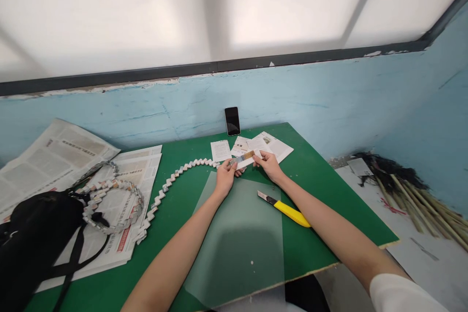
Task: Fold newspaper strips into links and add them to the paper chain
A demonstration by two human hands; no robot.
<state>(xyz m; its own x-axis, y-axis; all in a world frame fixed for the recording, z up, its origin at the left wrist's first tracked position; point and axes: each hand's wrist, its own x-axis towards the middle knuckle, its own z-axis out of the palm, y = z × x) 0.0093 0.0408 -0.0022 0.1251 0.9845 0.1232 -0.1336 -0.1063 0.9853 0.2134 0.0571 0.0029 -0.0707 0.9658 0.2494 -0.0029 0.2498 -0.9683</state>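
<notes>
Between my two hands a small strip of printed paper [244, 158] is stretched above the green table. My left hand [225, 175] pinches its left end, and my right hand [269, 165] has the right end between thumb and fingers. Beside my left hand lies the end of a zigzag chain of folded paper [174, 174], which curves away to the left. Cut pieces of newspaper [280, 147] lie just behind my hands, with a small printed sheet [221, 150] to the left. A yellow utility knife [288, 211] rests below my right forearm, its blade showing.
A clear plastic sheet [241, 239] covers part of the green table [310, 165]. A phone [232, 121] leans on the blue wall. To the left are newspapers [146, 165], a coiled paper chain [137, 200] and a black bag [47, 224]. Bundled sticks [413, 200] lie beyond the right edge.
</notes>
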